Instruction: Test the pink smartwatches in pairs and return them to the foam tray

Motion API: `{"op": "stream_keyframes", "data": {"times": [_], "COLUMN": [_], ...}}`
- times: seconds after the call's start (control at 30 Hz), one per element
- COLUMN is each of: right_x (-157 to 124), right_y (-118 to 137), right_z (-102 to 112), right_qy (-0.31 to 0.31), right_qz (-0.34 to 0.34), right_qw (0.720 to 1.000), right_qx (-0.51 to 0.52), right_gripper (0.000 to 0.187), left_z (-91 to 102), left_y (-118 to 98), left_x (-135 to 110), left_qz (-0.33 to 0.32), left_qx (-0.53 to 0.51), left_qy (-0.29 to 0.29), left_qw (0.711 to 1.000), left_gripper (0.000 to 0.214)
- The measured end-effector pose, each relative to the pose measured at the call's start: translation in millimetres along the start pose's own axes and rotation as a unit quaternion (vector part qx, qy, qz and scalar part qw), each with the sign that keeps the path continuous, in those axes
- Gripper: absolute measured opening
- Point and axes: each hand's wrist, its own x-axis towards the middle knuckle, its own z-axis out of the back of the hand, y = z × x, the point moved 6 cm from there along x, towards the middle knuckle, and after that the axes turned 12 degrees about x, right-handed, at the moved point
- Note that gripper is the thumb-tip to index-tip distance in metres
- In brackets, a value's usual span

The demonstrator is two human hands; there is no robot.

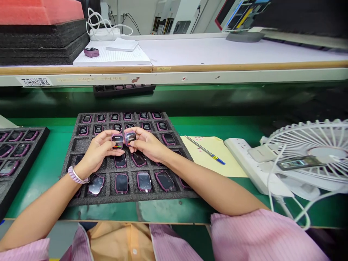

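My left hand (pixel 99 149) is closed on a purple-cased smartwatch body (pixel 117 140), whose lit screen shows a red and green strip along its lower edge. Close beside it, my right hand (pixel 145 144) grips a second purple watch body (pixel 130 138), thumb at the screen's lower part. Both are held above a dark grey foam tray (pixel 108 177) with rows of square pockets. Many pockets hold similar watches; those in the far rows have white text on their screens, while the nearer ones, such as this watch (pixel 144 181), look dark or reflective. My hands hide some middle pockets.
A second foam tray of watches (pixel 21 149) lies at the left. To the right are a pen (pixel 205 150) on yellow paper (pixel 231 159), a power strip (pixel 246 165) and a white fan (pixel 320 152). Above the bench, a shelf (pixel 217 50) carries black foam (pixel 40 47) and a notebook.
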Motion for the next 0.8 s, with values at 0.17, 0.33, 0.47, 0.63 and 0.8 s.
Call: {"op": "stream_keyframes", "data": {"times": [0.17, 0.33, 0.47, 0.63, 0.8], "right_x": [1, 3, 5, 1, -58], "right_y": [-1, -4, 3, 36, 84], "right_z": [1, 4, 3, -6, -49], "right_qy": [0.013, 0.016, 0.019, 0.031, 0.088], "right_qz": [-0.003, 0.007, 0.008, 0.036, 0.088], "right_qw": [1.000, 1.000, 1.000, 0.999, 0.990], "right_qx": [0.008, 0.001, 0.013, 0.006, -0.065], "right_gripper": [0.047, 0.047, 0.053, 0.062, 0.067], "left_z": [0.2, 0.9, 1.4, -9.6, -60.5], "left_y": [-1, -1, -5, -41, -82], "left_x": [-1, 1, 3, -11, -84], "left_qz": [-0.001, -0.006, -0.023, -0.083, -0.111], "left_qx": [0.015, 0.025, 0.044, 0.063, -0.014], "left_qy": [-0.002, -0.010, -0.016, 0.006, 0.146], "left_qw": [1.000, 1.000, 0.999, 0.995, 0.983], "left_gripper": [0.051, 0.052, 0.064, 0.075, 0.063]}}
